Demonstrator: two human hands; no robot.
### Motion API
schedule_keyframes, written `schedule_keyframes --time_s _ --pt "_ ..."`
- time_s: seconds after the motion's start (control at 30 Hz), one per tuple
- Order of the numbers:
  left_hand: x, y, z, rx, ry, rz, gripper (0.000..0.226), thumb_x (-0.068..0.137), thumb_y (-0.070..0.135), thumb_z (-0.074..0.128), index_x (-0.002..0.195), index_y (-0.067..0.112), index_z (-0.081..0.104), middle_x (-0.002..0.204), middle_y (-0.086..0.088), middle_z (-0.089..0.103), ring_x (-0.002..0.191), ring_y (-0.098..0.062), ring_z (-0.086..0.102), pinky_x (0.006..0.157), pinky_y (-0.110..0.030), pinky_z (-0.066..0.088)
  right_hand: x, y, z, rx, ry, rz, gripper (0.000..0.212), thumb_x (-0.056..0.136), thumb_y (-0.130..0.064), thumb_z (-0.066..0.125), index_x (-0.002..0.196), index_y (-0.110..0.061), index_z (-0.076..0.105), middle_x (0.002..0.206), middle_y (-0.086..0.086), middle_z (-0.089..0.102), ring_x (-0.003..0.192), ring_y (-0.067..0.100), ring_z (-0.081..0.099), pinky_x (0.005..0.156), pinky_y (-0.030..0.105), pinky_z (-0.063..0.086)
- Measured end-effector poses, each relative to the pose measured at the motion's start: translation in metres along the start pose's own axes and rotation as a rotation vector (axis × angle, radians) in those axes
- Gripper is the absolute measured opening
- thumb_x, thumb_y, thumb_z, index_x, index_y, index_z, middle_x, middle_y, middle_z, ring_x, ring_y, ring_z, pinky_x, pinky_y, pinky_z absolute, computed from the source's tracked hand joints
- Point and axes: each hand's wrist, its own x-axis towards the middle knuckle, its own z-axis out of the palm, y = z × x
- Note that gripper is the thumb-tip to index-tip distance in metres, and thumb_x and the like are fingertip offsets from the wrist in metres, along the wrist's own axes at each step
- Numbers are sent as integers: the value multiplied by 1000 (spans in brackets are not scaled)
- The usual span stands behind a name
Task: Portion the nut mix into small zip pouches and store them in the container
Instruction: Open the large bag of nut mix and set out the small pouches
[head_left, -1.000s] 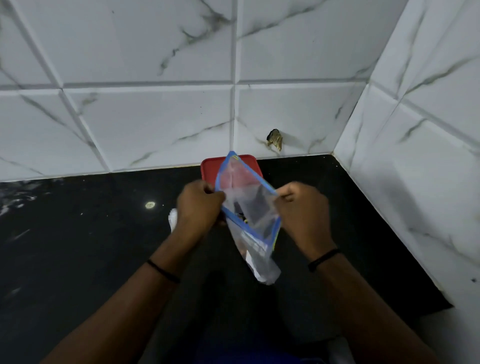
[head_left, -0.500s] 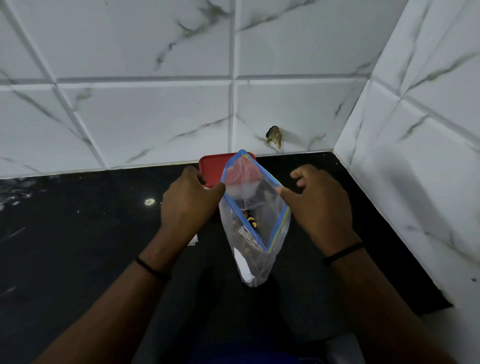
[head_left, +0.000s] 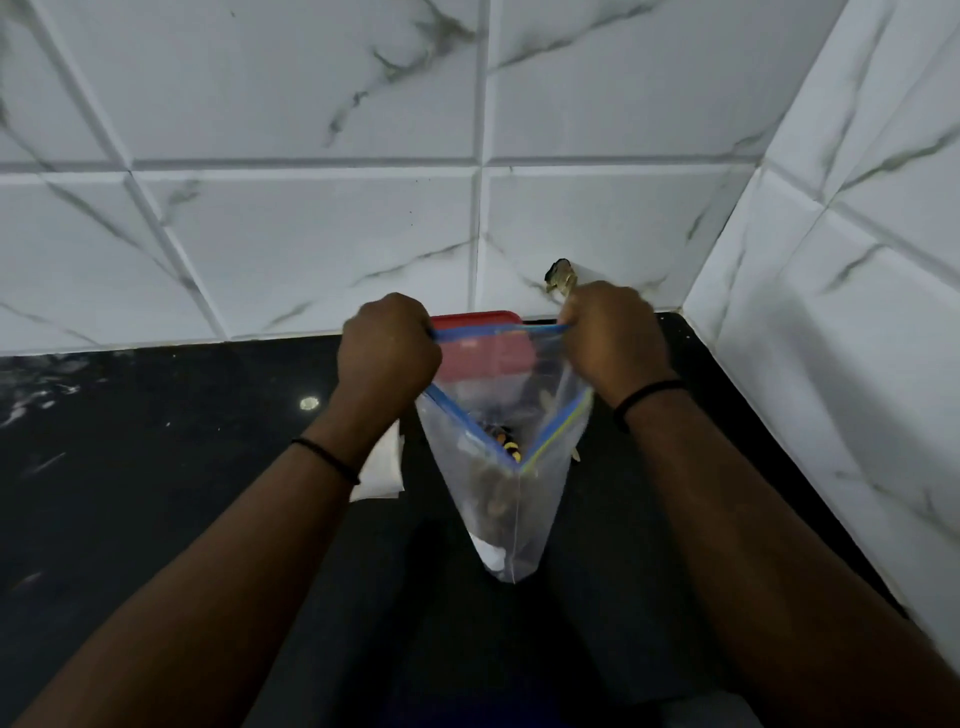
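Now left hand (head_left: 388, 353), right hand (head_left: 613, 338) pinching zip pouch (head_left: 511, 499) mouth, pulled wider, raised

Red lid (head_left: 475, 325), blue-striped clear pouch (head_left: 540, 499)

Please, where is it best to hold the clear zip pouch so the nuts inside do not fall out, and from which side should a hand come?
Hold the zip pouch at its blue zip rim, probably from above, one hand on each end. The left hand and right hand already grip it there. The mouth gapes upward and the nuts sit low in the hanging tip, so a top grip likely keeps them in.
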Motion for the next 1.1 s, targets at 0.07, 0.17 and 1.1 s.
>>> schedule_keyframes --time_s 0.07,0.17,1.1 --pt "2 -6 -8 -9 -6 20 23 85 7 62 97 16 79 95 -5 75 89 -26 68 70 -25 42 0 13 -8 63 -1 39 23 82 -4 60 93 -15 77 95 11 74 91 31 67 76 28 48" --pt "3 2 -5 27 0 54 23 86 7 59 100 15 76 95 -6 73 83 -23 65 68 -28 43 -5 10 -7 37 7 28 25 84 -4 58 97 -16 75 100 12 72 95 33 65 76 31 46" --pt "-20 -14 49 -1713 -158 -905 26 104 3 40 87 6 60 72 -7 63 58 -15 64 48 -29 58 -60 -6 22 1914 -97 1097 29 103 3 36 87 0 60 72 12 65 46 13 66 46 27 58"
